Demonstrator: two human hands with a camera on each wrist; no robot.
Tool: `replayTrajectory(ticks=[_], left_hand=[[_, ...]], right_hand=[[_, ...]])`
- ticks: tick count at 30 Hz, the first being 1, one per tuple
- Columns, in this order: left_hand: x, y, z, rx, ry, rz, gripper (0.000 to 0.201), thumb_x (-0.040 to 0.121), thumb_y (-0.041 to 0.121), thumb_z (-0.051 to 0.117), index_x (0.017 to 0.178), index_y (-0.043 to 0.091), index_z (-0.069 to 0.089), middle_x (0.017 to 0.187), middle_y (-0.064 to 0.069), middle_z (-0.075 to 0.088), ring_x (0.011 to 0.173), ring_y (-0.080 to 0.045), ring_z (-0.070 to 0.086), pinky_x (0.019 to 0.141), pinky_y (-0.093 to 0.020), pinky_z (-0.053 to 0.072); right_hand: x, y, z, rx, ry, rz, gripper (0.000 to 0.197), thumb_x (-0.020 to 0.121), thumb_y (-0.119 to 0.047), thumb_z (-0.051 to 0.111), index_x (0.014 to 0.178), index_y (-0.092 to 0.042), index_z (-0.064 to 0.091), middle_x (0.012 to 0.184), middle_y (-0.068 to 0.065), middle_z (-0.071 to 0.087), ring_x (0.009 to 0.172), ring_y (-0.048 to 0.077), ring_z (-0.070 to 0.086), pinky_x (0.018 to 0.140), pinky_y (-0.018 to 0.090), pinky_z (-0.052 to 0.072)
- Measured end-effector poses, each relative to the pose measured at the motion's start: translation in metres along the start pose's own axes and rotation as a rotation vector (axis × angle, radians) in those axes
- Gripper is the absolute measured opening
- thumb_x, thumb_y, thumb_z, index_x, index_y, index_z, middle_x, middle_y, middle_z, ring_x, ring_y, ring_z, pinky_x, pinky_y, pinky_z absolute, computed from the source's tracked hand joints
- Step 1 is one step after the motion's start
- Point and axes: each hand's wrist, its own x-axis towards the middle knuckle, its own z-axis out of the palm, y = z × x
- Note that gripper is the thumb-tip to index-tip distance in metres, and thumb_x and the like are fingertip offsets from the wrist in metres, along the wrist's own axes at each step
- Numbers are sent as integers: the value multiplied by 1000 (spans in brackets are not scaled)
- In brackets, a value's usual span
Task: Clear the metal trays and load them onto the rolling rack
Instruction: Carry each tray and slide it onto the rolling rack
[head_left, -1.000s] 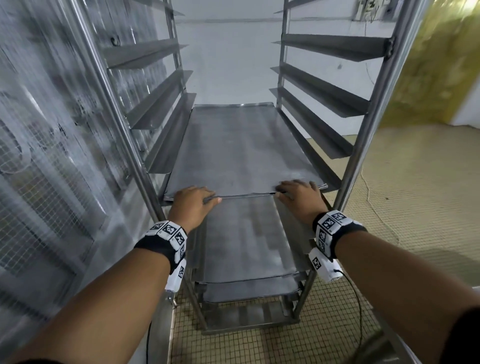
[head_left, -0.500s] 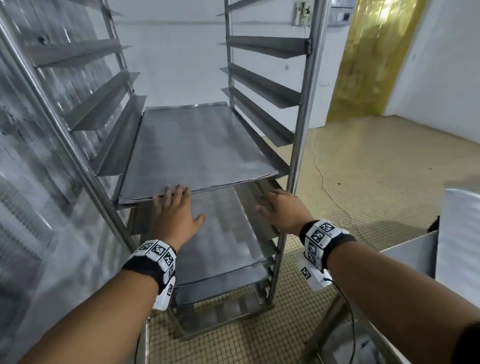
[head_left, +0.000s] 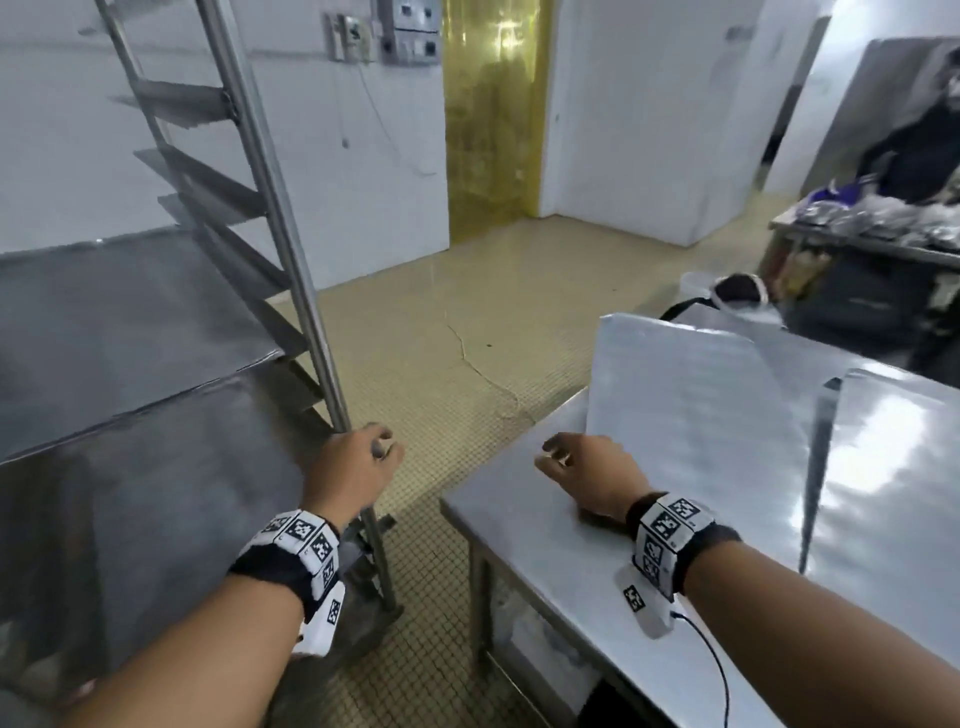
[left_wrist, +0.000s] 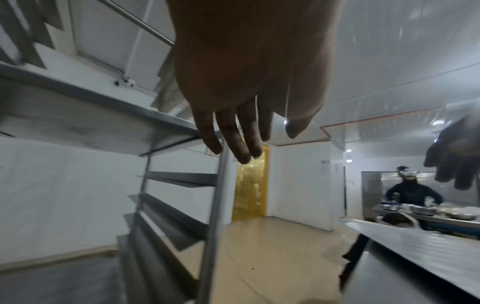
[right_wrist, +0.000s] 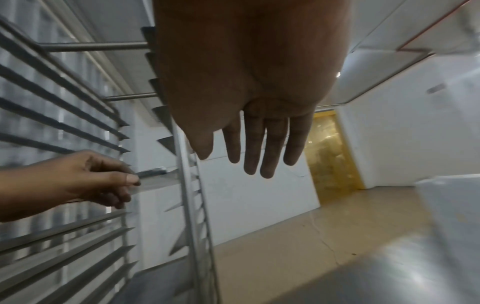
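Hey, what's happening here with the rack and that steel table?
A person is loading metal trays onto a rolling rack. Trays already sit on its rails. Both hands are empty: the left hand is by the rack's front post, and the right hand reaches over the steel table, where another tray waits.

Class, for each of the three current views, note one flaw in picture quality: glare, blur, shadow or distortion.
Head view: bright glare washes out the metal trays on the steel table, and the rolling rack leans from wide-angle distortion. Left wrist view: the left hand is dark and backlit, and the rack's rails are smeared. Right wrist view: the right hand is shadowed, and the left-side rails are streaked by motion blur.
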Motion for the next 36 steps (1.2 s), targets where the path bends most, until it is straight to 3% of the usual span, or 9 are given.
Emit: replayTrajectory(ticks=[8,11,16,19,23,26,30,33,36], left_hand=[[-32,134,109,-102,-268,144,33,89,51,62,109,28,71,93,13,73,91,-16,67,81,-33,55],[-50,179,145,-117,-363,183,31,88,50,65,110,28,71,98,10,74,97,-16,68,85,-33,54],[-91,251,205,-163,-587,288,23,86,45,69,104,31,72,90,12,71,91,-10,65,88,-31,53],[-116,285,241,-134,-723,369,28,84,48,66,108,33,70,88,14,68,91,-10,64,89,-31,52],[-147,320,275,-80,-877,475,41,86,52,63,122,33,65,109,10,65,94,-8,63,91,-29,52],[-165,337,290,-57,-939,519,50,88,48,62,135,31,58,131,3,58,113,-16,59,100,-31,46],[-176,345,305,15,-974,605,71,91,47,60,154,24,35,152,-2,39,137,-22,43,113,-32,35],[-179,344,312,119,-989,653,72,91,54,58,153,25,35,153,-3,39,140,-28,35,114,-40,35],[-179,343,312,199,-935,699,58,90,62,53,141,33,50,147,3,45,137,-25,37,109,-47,35]], right_hand=[[-115,182,-49,47,65,331,37,90,-59,56,113,-32,69,102,-15,73,94,9,67,82,31,54],[-157,229,-56,49,74,405,38,90,-59,57,114,-32,69,102,-14,73,94,9,68,84,33,55],[-231,285,-50,76,60,531,36,90,-55,59,116,-31,69,107,-11,72,97,10,66,84,28,52],[-277,308,-33,88,1,596,38,88,-54,62,117,-30,68,112,-10,70,99,10,65,85,26,50],[-326,324,-14,83,-43,655,33,88,-49,61,111,-28,72,110,-7,69,103,14,63,85,27,48],[-353,331,-8,1,-22,678,34,88,-51,54,108,-31,73,113,-6,64,106,17,61,84,31,47],[-379,338,2,-89,48,745,31,95,-50,46,119,-39,61,124,-13,59,115,14,56,98,37,37],[-383,334,1,-109,46,793,39,95,-44,46,132,-33,51,131,-9,58,122,17,53,106,39,32],[-384,330,-1,-122,29,824,41,93,-46,46,130,-32,59,129,-6,60,118,19,56,98,35,42]])
